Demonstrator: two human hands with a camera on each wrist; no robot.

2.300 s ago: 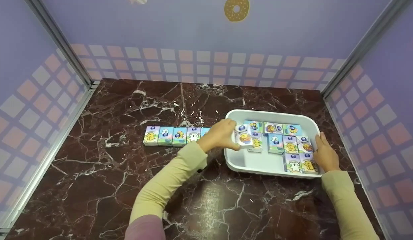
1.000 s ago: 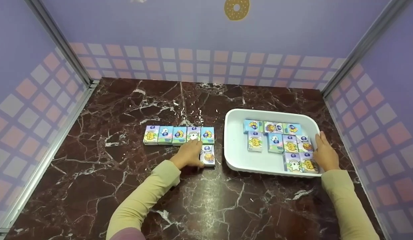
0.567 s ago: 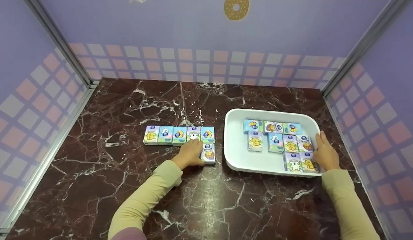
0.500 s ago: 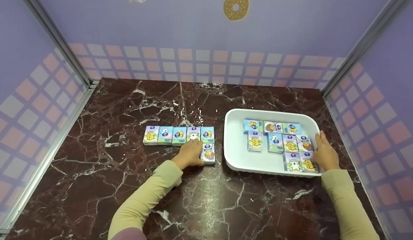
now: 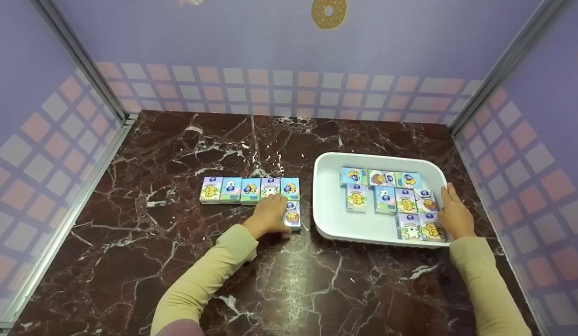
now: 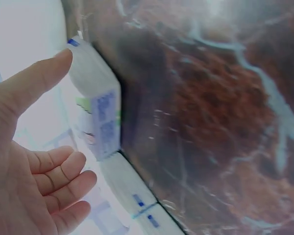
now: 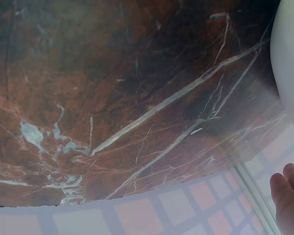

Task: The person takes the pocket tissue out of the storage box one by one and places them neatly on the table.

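Observation:
My left hand (image 5: 269,214) is at a small white cartoon-printed tissue pack (image 5: 292,215), its thumb by the pack's front end and its fingers near the back. In the left wrist view the thumb (image 6: 41,78) meets that pack (image 6: 105,115) at one end, while the loosely bent fingers stand apart from it. Behind it a row of several tissue packs (image 5: 231,189) lies side by side. On the right, my right hand (image 5: 456,214) holds the right rim of a white plastic tray (image 5: 358,228), which contains several more packs (image 5: 356,198). Only fingertips (image 7: 289,183) show in the right wrist view.
Dark red marble tabletop (image 5: 144,261) surrounds the tray and packs. Lilac panels with pink and white checks (image 5: 270,93) close off the back and both sides. Small white specks (image 5: 279,161) lie behind the row.
My left hand carried a tissue pack out of the tray to below the row's right end, then slid it slightly back against the row. Its thumb now sits a little further right. My right hand stays put.

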